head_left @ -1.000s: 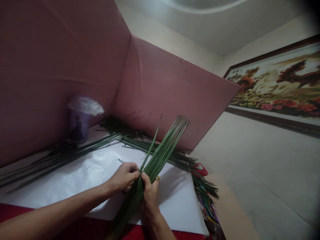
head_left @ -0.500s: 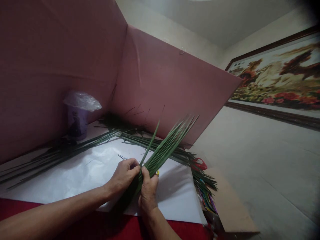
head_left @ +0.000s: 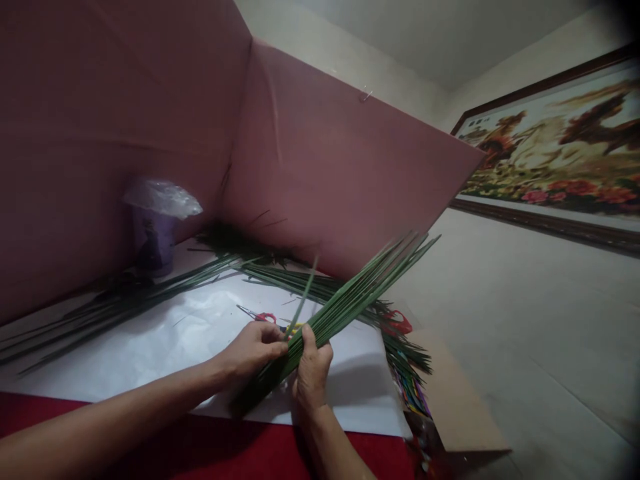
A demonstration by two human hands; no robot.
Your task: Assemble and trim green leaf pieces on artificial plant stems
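A bundle of long green palm leaves (head_left: pixel 340 307) slants up to the right above the white sheet, its lower end dark near the front edge. My right hand (head_left: pixel 313 370) is closed round the bundle, thumb on top. Beside it my left hand (head_left: pixel 257 347) pinches a single narrow leaf strip (head_left: pixel 301 303), which sticks up apart from the bundle. Just behind the left hand lie scissors (head_left: pixel 255 313) with a red handle. A yellow-handled tool (head_left: pixel 294 328) next to them is partly hidden by the bundle.
More green leaves lie at left (head_left: pixel 125 307) and behind (head_left: pixel 295 280) on the white sheet (head_left: pixel 165 353). A purple container (head_left: pixel 154 240) with a plastic cover stands back left. Pink panels (head_left: pixel 340 167) rise behind. At right are a red item (head_left: pixel 397 323) and a cardboard piece (head_left: pixel 460 400).
The bundle has tilted further to the right, and my right hand has shifted right with it. The single strip leans apart from the bundle, and the red scissor handle has come into sight.
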